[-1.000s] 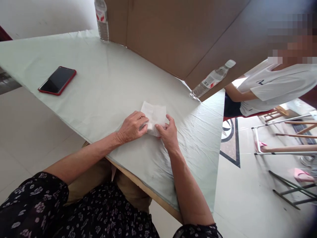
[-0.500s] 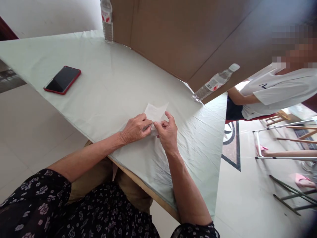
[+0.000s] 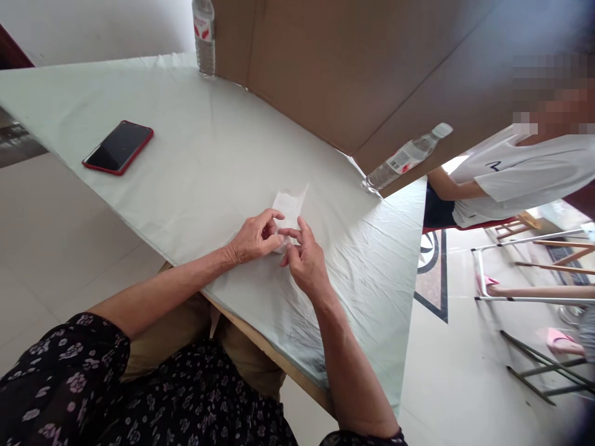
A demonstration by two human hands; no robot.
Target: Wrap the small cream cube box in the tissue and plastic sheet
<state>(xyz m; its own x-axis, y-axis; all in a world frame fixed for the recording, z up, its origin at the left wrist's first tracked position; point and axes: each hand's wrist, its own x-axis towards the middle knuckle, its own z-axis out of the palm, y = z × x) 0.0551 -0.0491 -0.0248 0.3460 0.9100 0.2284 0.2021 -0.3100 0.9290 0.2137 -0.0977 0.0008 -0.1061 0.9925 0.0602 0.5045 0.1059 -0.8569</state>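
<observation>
A small white sheet of thin paper [image 3: 289,203], with a raised flap at its right, lies on the table by my fingertips. My left hand [image 3: 255,238] is at its left edge, index finger and thumb apart, the thumb tip over the near part of the paper. From the right, my right hand [image 3: 307,260] reaches over the same near part with its fingers spread and bent. Its fingertips come very close to my left thumb. The paper's near end is partly hidden under the fingers.
A pale green cloth covers the table [image 3: 186,155]. A phone in a red case [image 3: 118,147] lies at the left. A large brown cardboard panel [image 3: 325,68] stands behind, with one water bottle [image 3: 204,43] at its left and another water bottle [image 3: 404,160] at its right. A person [image 3: 525,176] sits beyond.
Both hands have loosened from a pinch on the paper, and their fingers are now apart. The paper's right flap stands narrower and further left.
</observation>
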